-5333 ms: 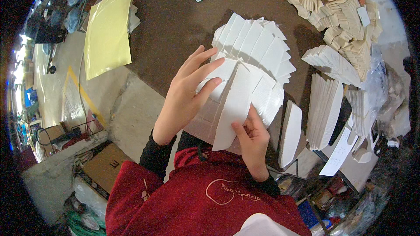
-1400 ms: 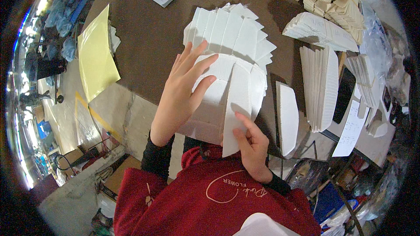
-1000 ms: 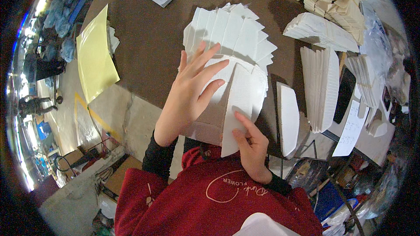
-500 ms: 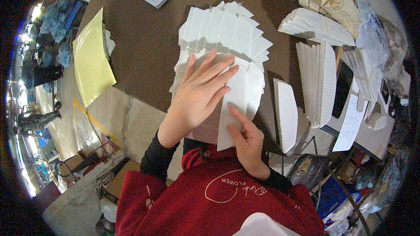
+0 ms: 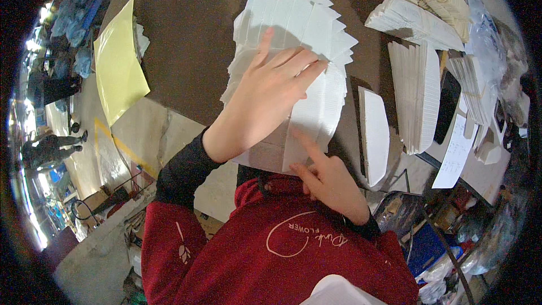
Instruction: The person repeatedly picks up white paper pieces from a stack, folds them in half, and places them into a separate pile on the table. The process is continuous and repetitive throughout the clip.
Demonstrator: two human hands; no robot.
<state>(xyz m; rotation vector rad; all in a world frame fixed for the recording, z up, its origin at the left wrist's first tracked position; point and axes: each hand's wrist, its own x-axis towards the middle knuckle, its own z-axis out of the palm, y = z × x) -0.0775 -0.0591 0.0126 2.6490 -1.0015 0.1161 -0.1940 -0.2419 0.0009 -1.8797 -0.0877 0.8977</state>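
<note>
A thick pile of overlapping white paper pieces (image 5: 291, 17), fanned out with stepped edges, lies at the near side of the brown round table. Across its middle rests my left hand (image 5: 268, 99), fingers spread, the thumb partly hidden. At the pile's near end a narrow white paper piece (image 5: 287, 155) reaches toward my body. My right hand (image 5: 333, 186) is beside this piece, its index fingertip on the paper and its thumb apart from the index finger. Its other fingers are curled and partly hidden.
To the right stand stacks of white paper pieces (image 5: 415, 99) and a smaller stack (image 5: 374, 138) near the table edge. Cream bundles (image 5: 429, 0) lie at the far right. A yellow sheet (image 5: 119, 65) overhangs the left edge. A dark phone-like slab (image 5: 447, 104) lies farther right.
My left hand has slid forward and right over the pile, its fingers bending. My right hand has shifted slightly right. The whole view has shifted a little, so the table things sit higher.
</note>
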